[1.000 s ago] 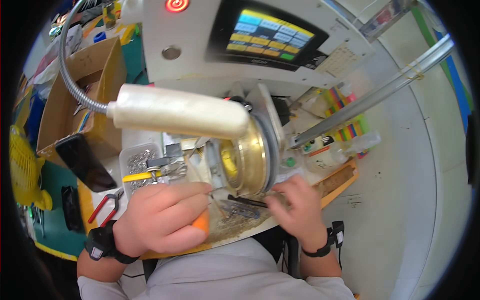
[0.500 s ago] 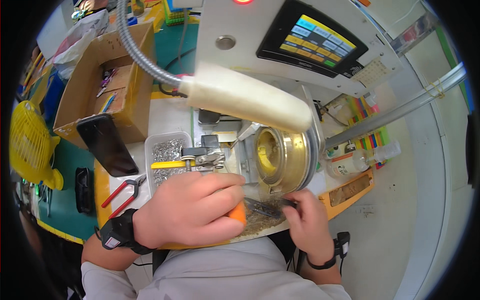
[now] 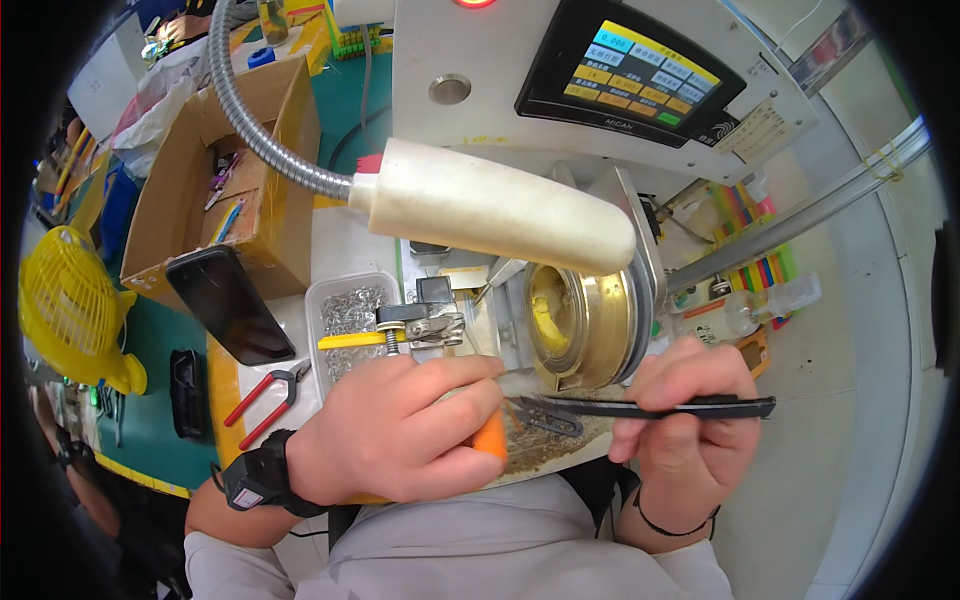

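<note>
My left hand, wearing a black wrist device, is closed around an orange handle. The rest of that tool is mostly hidden by my fingers. My right hand pinches a long, thin black tool that looks like tweezers, held level with one end pointing left toward my left hand. Beneath that end, a dark slotted metal piece lies on the bench edge among brownish crumbs. Just beyond my hands stands a brass-coloured round machine part, with a toggle clamp to its left.
A clear tub of small metal parts sits left of the clamp. Red-handled cutters, a phone and a cardboard box are farther left. A cream lamp-like cylinder hangs over the work. A touchscreen stands behind.
My right hand has risen and turned, bringing the black tool up from the bench edge into full view. My left hand keeps its grip on the orange handle. The view has shifted slightly.
</note>
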Demonstrator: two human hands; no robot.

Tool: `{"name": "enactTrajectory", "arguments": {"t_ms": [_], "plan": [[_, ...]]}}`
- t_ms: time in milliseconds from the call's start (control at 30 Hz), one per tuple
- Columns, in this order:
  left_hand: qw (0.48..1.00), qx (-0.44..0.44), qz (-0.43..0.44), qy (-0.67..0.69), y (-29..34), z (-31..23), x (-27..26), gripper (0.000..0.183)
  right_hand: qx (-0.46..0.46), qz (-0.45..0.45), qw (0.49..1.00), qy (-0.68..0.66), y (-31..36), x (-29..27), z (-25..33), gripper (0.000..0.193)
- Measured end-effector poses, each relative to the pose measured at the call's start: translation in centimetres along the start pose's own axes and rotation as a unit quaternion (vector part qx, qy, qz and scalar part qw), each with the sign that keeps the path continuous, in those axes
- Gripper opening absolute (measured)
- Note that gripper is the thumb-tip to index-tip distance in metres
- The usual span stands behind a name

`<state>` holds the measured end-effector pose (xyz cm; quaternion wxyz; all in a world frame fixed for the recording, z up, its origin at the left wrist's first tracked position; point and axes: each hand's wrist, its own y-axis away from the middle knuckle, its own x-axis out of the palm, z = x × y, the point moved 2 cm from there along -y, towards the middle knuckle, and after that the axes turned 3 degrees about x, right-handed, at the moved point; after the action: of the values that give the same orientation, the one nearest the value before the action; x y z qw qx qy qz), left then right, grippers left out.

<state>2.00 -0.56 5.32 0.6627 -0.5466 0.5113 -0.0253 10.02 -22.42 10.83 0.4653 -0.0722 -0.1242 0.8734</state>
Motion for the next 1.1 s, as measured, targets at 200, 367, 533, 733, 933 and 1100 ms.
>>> {"name": "enactTrajectory", "arguments": {"t_ms": [200, 367, 533, 733, 933, 1100], "plan": [[1.0, -0.02, -0.005, 0.015, -0.3, 0.0, -0.2, 0.029, -0.032, -0.002, 0.999, 0.042, -0.8, 0.8, -1.2, 0.029], [0.991, -0.122, -0.008, 0.061, -0.1, -0.1, -0.2, 0.041, -0.041, 0.003, 0.993, 0.108, -1.0, 1.3, -1.2, 0.032], [0.993, -0.106, -0.021, 0.053, -0.1, -0.2, 0.0, 0.041, -0.052, -0.002, 0.988, 0.145, -1.0, 1.7, -1.4, 0.032], [0.994, -0.098, -0.02, 0.051, -0.1, -0.2, 0.0, 0.041, -0.043, -0.005, 0.992, 0.12, -0.8, 1.6, -1.4, 0.031], [0.991, -0.122, -0.006, 0.058, 0.0, -0.3, -0.1, 0.041, -0.073, 0.008, 0.987, 0.146, -0.7, 1.7, -1.4, 0.032], [0.997, -0.075, 0.005, 0.028, -0.4, -0.1, -0.5, 0.039, -0.095, 0.02, 0.984, 0.152, -0.6, 1.8, -1.7, 0.033]]}}
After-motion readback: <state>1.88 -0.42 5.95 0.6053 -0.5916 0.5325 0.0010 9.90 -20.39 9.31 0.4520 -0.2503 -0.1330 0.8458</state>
